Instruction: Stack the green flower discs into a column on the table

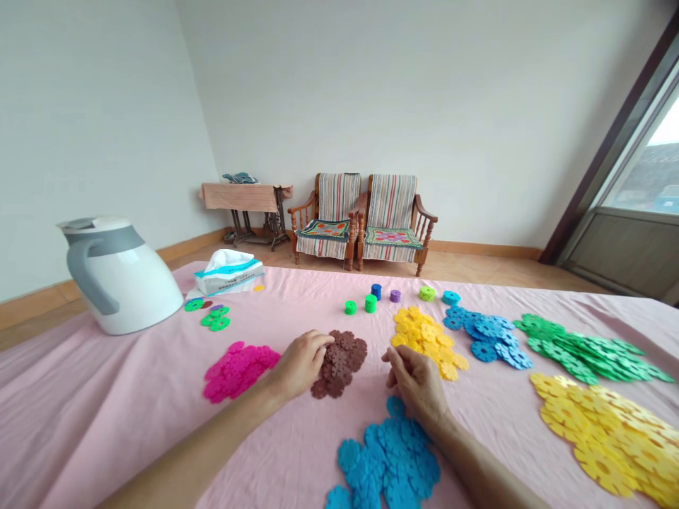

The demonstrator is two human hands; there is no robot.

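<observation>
My left hand (301, 363) rests on the left edge of a pile of brown snowflake discs (342, 360), its fingers curled onto the pieces. My right hand (416, 382) hovers just right of that pile with fingers bent and pinched together; what they hold, if anything, I cannot make out. Below my right hand lies a heap of blue discs (387, 459). A pink pile (238, 369) sits left of my left hand.
On the pink tablecloth (132, 396): a white kettle (119, 276), a tissue pack (229, 274), small green discs (215, 319), short stacks (371, 302), and yellow (427, 338), blue (491, 336), green (583, 350) and large yellow (610, 431) piles. Two wooden armchairs (363, 223) stand behind.
</observation>
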